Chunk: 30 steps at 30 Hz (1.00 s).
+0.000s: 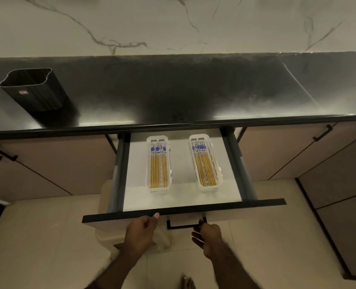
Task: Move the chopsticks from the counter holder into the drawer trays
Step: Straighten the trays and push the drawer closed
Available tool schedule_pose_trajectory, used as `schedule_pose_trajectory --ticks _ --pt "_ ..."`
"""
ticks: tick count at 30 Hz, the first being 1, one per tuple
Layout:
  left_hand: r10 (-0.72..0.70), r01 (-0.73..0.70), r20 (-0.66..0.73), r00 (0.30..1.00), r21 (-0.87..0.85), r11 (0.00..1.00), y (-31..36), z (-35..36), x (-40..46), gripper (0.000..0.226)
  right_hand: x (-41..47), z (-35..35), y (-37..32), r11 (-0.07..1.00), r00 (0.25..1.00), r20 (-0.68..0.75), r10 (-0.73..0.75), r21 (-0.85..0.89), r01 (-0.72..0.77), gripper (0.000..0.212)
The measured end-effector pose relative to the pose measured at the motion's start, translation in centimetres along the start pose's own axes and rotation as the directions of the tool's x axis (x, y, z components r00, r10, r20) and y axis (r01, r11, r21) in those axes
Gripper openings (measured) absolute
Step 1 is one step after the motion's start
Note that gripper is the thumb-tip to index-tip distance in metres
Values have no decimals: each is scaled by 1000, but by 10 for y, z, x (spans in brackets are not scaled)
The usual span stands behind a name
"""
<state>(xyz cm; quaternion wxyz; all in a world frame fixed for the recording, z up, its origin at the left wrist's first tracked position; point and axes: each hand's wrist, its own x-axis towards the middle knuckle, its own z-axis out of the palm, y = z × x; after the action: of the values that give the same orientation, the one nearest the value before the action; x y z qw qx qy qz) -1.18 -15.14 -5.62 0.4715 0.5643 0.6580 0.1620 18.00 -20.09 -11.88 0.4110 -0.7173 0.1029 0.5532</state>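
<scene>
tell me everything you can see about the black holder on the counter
The black holder is a tall, ribbed container with a rounded-rectangular open mouth and a glossy, metal-like look. A small pale label sits on its front. It stands upright at the left end of the dark counter, well away from the open drawer. No chopsticks show in its mouth, and neither hand touches it.

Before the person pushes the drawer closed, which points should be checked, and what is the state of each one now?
1. Black holder on the counter has no chopsticks left: seems ok, its bottom is not visible.
2. Chopsticks lie flat inside the left tray: ok.
3. Chopsticks lie flat inside the right tray: ok.
4. Nothing sticks up above the drawer walls: ok.
5. Left hand thumb lies on the front edge and could be pinched: not ok.
6. Right hand grips the handle: ok.
</scene>
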Motion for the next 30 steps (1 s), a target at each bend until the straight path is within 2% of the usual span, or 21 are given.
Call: schedule_pose_trajectory --ticks 3,7,13,17,22,30 --pt "-10 9 -49 999 -16 1000 -1 5 2 40 5 5 -6 994 999 2 46 103 -46 26" --pt "-35 31 -58 998 -57 998 7 8 7 36 10 10 -16 988 999 16 50 147 -51 30" --pt "-98 89 -39 994 -181 979 19 4 28 13 26 29 -40 977 999 41 34 211 -42 27" --pt "-117 109 -23 993 -224 969 32 -2 43 28 39 44 -62 969 996 81 23 244 -42 27" --pt "-148 140 -23 989 -212 967 42 -1 57 28 57 64 -90 974 995 102 15 222 -37 28" --pt "-80 59 -103 992 -188 980 60 9 86 35 85 93 -134 980 990 135 -32 201 4 31"
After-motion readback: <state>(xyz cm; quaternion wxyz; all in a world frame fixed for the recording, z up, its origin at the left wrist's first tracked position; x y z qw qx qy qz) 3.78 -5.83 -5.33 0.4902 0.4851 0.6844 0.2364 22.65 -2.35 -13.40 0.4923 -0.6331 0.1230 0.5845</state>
